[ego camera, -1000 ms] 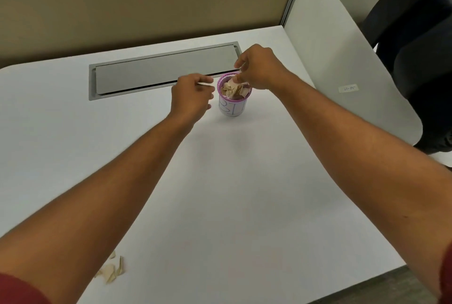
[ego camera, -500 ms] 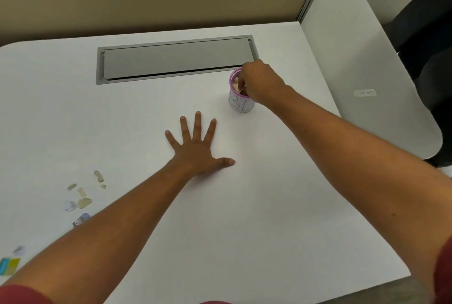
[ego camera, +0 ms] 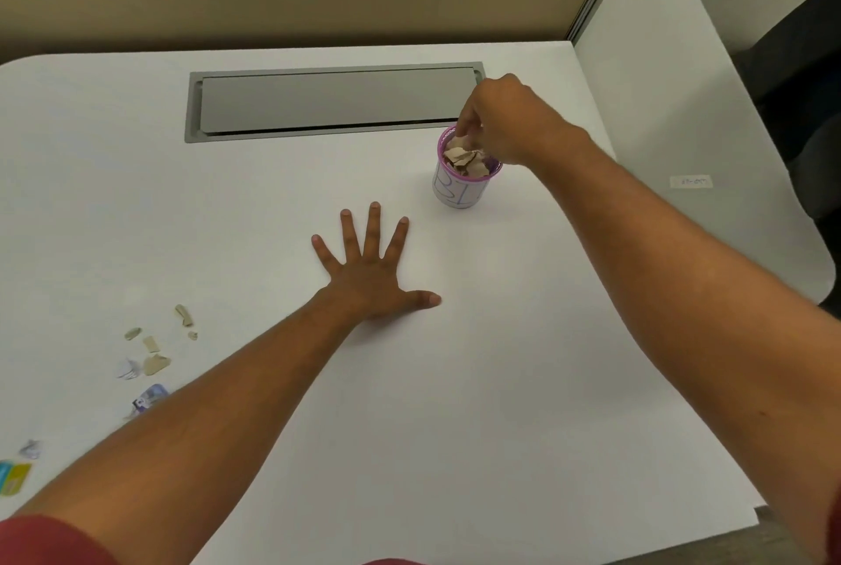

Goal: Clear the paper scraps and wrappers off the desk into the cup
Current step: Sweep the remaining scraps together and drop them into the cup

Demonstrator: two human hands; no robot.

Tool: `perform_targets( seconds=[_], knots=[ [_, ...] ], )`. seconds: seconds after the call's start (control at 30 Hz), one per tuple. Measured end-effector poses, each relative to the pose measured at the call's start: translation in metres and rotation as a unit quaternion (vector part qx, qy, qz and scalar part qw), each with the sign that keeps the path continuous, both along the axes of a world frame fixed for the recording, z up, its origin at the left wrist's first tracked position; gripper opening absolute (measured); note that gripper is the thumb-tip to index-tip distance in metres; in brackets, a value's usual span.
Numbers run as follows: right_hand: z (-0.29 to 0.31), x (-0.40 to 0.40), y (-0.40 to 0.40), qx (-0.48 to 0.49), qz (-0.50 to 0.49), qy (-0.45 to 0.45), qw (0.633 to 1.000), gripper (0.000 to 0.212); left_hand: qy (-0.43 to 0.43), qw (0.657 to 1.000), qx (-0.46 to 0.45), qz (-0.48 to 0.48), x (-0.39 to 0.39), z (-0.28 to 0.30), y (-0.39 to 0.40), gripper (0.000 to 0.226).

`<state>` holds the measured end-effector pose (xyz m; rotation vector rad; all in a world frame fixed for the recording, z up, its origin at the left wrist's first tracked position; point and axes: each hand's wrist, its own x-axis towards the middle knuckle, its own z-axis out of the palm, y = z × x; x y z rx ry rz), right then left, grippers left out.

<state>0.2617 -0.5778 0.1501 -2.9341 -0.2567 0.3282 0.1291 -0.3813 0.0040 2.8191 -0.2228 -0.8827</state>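
Note:
A small white cup (ego camera: pixel 459 190) with a purple rim and blue scribbles stands at the back right of the white desk (ego camera: pixel 478 405). Tan paper scraps (ego camera: pixel 464 157) fill it to the top. My right hand (ego camera: pixel 505 118) hovers over the cup with its fingers bunched and their tips down on the scraps; whether it grips one is hidden. My left hand (ego camera: pixel 368 278) lies flat on the desk, fingers spread, in front of and left of the cup. Several loose tan scraps (ego camera: pixel 154 364), a bluish wrapper (ego camera: pixel 148 398), a crumpled bit (ego camera: pixel 31 448) and a blue-green wrapper (ego camera: pixel 13 476) lie at the left.
A grey cable-tray lid (ego camera: pixel 327 102) is set into the desk behind my hands. A tan partition wall stands at the back. A white side panel (ego camera: pixel 682 86) bounds the desk on the right, with a dark chair (ego camera: pixel 801 64) beyond it.
My left hand left the cup, came toward me and now rests flat and spread on the desk. My right hand stayed at the cup and its fingers dipped onto the scraps.

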Motion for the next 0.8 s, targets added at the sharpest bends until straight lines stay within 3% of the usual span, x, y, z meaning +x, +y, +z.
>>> perform_targets(
  seconds=[0.23, 0.4, 0.5, 0.63, 0.8],
  knots=[
    [-0.035, -0.014, 0.008, -0.052, 0.007, 0.001, 0.999, 0.035, -0.014, 1.0, -0.007, 0.001, -0.001, -0.003, 0.001, 0.13],
    [-0.033, -0.016, 0.009, -0.039, -0.012, -0.025, 0.999, 0.037, -0.023, 1.0, -0.01, -0.003, 0.0, -0.005, 0.002, 0.13],
    [-0.021, -0.024, 0.01, 0.03, -0.062, -0.086, 0.994, 0.022, -0.026, 1.0, -0.012, -0.005, -0.001, -0.004, 0.002, 0.13],
    [-0.018, -0.067, 0.02, 0.197, -0.113, -0.165, 0.96, 0.009, -0.032, 0.998, -0.038, -0.025, -0.004, 0.002, 0.007, 0.122],
    [-0.057, -0.144, 0.047, 0.239, -0.063, -0.086, 0.965, 0.012, -0.102, 0.973, -0.202, -0.037, -0.045, 0.021, 0.069, 0.082]
  ],
)
